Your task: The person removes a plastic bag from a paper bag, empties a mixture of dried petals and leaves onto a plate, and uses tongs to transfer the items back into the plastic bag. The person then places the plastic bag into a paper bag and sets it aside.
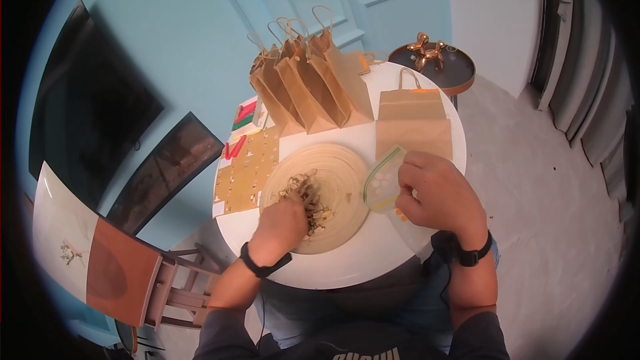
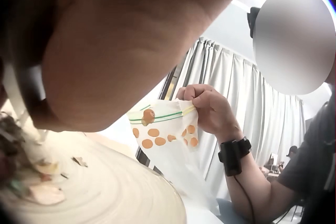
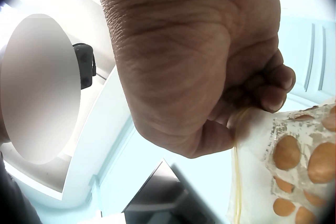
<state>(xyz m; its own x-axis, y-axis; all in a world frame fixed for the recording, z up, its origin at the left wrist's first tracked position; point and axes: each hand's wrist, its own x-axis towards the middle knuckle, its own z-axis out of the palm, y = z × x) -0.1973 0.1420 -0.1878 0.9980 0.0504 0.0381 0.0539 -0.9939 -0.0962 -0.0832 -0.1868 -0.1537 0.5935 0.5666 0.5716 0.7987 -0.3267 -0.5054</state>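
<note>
A round pale wooden tray (image 1: 347, 167) on the white table holds a pile of small dried pieces (image 1: 320, 220). My left hand (image 1: 277, 227) reaches into this pile, its fingertips among the pieces; whether they grip any is hidden. At the tray's right side, my right hand (image 1: 440, 193) pinches the edge of a clear zip bag (image 1: 383, 180) with a green strip. Orange dots show on the bag (image 2: 152, 137) in the left wrist view. Thumb and curled fingers of the right hand (image 3: 210, 77) hold the bag's edge in the right wrist view.
Several brown paper bags (image 1: 313, 87) stand behind the tray, and another (image 1: 413, 127) lies at the right. Patterned gold sheets (image 1: 247, 170) with red pieces are at the left. A dark side table (image 1: 460, 70) stands behind, a stool (image 1: 180, 287) at left.
</note>
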